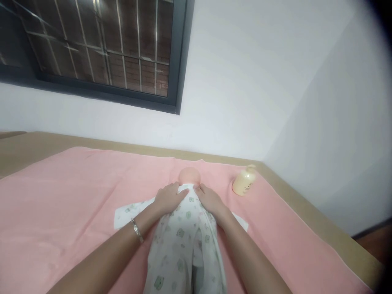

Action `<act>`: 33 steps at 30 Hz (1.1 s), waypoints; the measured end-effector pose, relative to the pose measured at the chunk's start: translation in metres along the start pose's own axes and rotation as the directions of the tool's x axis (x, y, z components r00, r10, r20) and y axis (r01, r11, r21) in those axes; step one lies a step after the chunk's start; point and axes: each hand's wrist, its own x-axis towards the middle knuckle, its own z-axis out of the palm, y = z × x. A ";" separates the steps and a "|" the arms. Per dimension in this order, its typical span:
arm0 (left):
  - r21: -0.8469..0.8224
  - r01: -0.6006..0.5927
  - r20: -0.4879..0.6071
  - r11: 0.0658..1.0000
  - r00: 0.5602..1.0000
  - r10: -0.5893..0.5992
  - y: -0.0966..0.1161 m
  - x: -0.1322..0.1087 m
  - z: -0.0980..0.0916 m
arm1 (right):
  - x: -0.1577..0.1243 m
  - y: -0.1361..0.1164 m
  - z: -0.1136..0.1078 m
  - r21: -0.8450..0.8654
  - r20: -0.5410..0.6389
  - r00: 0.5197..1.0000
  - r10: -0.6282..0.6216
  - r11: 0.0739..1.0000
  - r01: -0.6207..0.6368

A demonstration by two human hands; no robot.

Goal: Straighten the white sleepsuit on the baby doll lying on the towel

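A baby doll lies on its back on a pink sheet, and its smooth bald head (189,176) points toward the wall. Over its body spreads a white baby garment (180,237) with small green animal prints, its sleeves stretched out to both sides. My left hand (170,198) grips the garment at the left shoulder, thumb near the collar. Opposite it, my right hand (210,199) holds the cloth at the right shoulder, close to the neck. Fingertips of both hands are partly hidden. The doll's face and arms cannot be made out.
The pink sheet (92,192) covers most of a tan padded surface (306,210). A cream pump bottle (243,182) stands to the right of the doll's head. Behind are a white wall (232,90) and a dark-framed window (180,53) with bars.
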 end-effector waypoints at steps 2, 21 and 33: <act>0.005 0.009 -0.007 1.000 1.000 -0.009 -0.001 0.001 0.001 | 0.000 -0.001 -0.001 -0.003 0.003 1.000 0.002 1.000 -0.002; -0.035 0.027 -0.209 0.999 0.977 -0.034 0.004 0.000 -0.004 | -0.002 0.028 -0.040 -0.010 -0.076 0.997 0.024 1.000 -0.025; 0.359 -0.787 0.017 0.502 0.543 0.840 0.067 -0.090 0.062 | -0.032 -0.037 -0.028 -0.057 -0.330 0.775 -0.539 0.831 0.553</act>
